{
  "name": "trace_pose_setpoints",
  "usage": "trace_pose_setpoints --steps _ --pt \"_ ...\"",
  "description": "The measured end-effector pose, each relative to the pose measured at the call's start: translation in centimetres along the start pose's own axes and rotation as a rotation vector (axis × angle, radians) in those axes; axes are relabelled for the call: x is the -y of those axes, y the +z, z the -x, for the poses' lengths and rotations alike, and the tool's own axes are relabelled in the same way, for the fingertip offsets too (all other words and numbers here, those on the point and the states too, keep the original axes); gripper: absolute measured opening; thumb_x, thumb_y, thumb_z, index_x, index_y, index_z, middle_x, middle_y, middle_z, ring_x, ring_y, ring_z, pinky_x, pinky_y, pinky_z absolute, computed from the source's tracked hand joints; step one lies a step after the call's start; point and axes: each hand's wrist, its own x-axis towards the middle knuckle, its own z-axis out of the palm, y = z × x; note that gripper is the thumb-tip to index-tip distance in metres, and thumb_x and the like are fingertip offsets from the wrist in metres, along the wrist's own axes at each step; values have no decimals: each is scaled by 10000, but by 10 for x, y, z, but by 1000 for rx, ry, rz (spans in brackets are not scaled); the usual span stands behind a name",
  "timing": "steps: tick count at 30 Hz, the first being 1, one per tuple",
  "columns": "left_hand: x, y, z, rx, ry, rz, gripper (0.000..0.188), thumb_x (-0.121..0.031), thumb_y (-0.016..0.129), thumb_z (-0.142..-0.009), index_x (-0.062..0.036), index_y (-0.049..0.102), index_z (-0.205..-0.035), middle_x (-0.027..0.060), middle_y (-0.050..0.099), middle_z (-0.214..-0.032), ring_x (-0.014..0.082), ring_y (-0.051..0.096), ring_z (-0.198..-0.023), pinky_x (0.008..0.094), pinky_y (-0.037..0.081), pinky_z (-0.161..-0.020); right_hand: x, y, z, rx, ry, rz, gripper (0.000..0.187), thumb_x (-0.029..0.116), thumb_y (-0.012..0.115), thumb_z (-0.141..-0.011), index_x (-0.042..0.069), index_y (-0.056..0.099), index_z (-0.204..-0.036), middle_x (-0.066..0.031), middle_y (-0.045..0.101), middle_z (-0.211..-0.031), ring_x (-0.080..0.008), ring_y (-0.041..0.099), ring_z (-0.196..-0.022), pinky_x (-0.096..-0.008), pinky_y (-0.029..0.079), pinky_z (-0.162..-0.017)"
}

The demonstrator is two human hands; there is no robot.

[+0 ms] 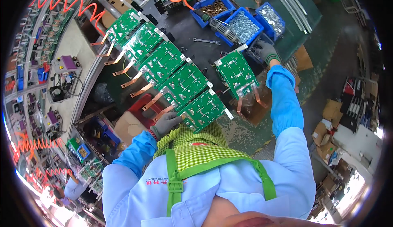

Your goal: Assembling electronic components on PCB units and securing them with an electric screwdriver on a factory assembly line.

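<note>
The hands are well apart. The left hand point(166, 125), in a grey glove, is at the left corner of the nearest green board point(204, 111), which is the last in a slanting row on the dark worktop point(186, 36). Its fingers meet the board edge, but I cannot tell if they pinch it or only rest there. The right hand point(266, 51), also gloved, is beside the blue bins, just past a separate green board point(237, 74); what it touches there is dark, and I cannot tell if it is closed on something.

For good work, I judge that the left hand should support the board by its edge and keep away from the solder points. The copper strips point(152, 101) stick out at the left side of the row, so the sleeve should not catch or bend them. The right hand should feel for one small part at a time, if it picks any, and return above the separate board without dragging over it. The power screwdriver point(224, 29) lies across the bin of silvery parts point(245, 24), so it is better not to knock it. The wrench point(206, 41) lies between the boards and the bins.
</note>
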Motion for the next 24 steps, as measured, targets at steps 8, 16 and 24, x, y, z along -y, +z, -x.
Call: trace_pose_setpoints --steps 8,16,24 --pt "-10 7 4 -31 -76 6 314 -367 598 -851 -54 594 -832 -6 517 -652 68 467 -571 211 361 -507 7 13 -15 36 -7 166 227 200 545 -774 76 611 -953 -170 602 -1007 -356 565 -947 -440 448 -827" --pt "-6 7 3 -100 -144 -11 259 -300 632 -842 -44 591 -842 -12 503 -650 73 456 -553 218 340 -489 -14 -9 -10 -126 -184 -63 168 151 562 -782 97 609 -934 -176 614 -916 -348 580 -890 -423 455 -772" --pt "-8 12 8 -106 -122 -40 360 -428 580 -847 -81 615 -936 -28 500 -633 36 440 -529 183 333 -443 37 -34 -53 -140 -295 -134 160 168 555 -777 81 605 -902 -181 618 -907 -356 588 -860 -432 462 -745"
